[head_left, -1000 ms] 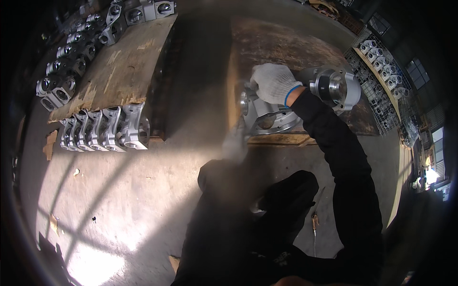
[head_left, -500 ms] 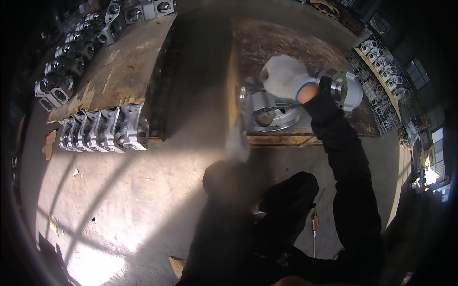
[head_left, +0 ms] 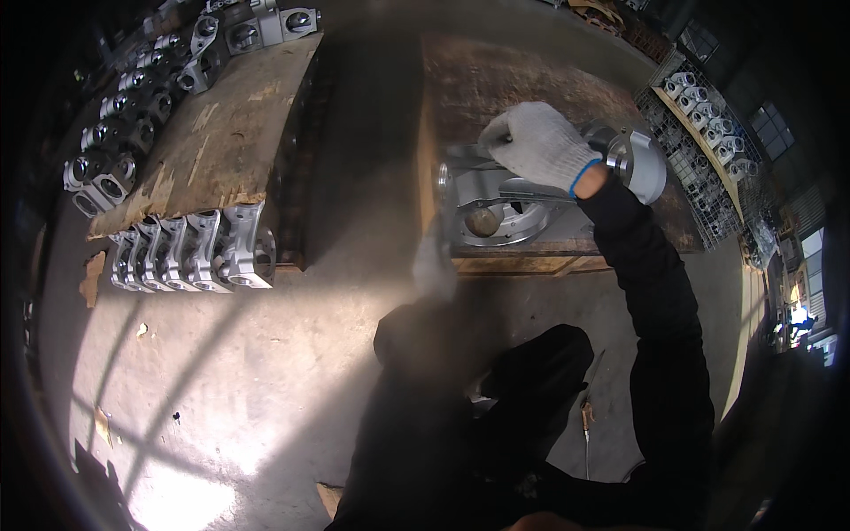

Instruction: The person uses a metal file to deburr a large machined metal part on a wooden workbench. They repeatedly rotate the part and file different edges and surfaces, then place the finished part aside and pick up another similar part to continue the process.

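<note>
Apparently unfinished, a metal casting [head_left: 478, 186] is lying beneath the right hand's [head_left: 538, 149] closed fingers; the left hand [head_left: 434, 265] is blurring, grip unreadable.

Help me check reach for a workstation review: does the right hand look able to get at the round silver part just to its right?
Probably yes: the right hand is just left of the round silver part, and nothing visible stands between them, though the hand looks closed.
</note>
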Tool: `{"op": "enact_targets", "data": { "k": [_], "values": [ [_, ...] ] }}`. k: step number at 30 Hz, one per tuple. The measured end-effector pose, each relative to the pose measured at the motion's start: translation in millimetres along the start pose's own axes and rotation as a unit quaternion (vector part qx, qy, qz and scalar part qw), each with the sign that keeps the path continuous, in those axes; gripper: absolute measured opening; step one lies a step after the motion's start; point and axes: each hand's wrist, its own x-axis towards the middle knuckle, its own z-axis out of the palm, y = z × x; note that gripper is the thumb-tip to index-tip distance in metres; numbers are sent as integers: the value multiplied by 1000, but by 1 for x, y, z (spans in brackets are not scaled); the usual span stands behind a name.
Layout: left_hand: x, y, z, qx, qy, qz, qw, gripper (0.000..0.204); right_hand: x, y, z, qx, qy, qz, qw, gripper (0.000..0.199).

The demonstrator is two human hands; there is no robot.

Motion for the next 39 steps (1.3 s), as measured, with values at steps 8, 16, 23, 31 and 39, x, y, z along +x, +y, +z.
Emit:
{"op": "enact_targets", "data": {
  "k": [8,16,23,31,39],
  "values": [
    [-9,15,5,40,48,-11,998,72,22,-8,1,-18,-87,-60,994,22],
    [11,11,2,101,74,57,991,77,34,-18,-11,-137,-192,-85,968,16],
    [14,5,10,120,133,81,980,75,37,-27,-15,-213,-193,-147,947,14],
    [16,3,11,145,117,70,980,69,38,-7,-14,-176,-152,-182,955,24],
    [19,8,1,155,51,52,985,74,38,-17,-26,-129,-202,-200,950,27]
  ]
}}
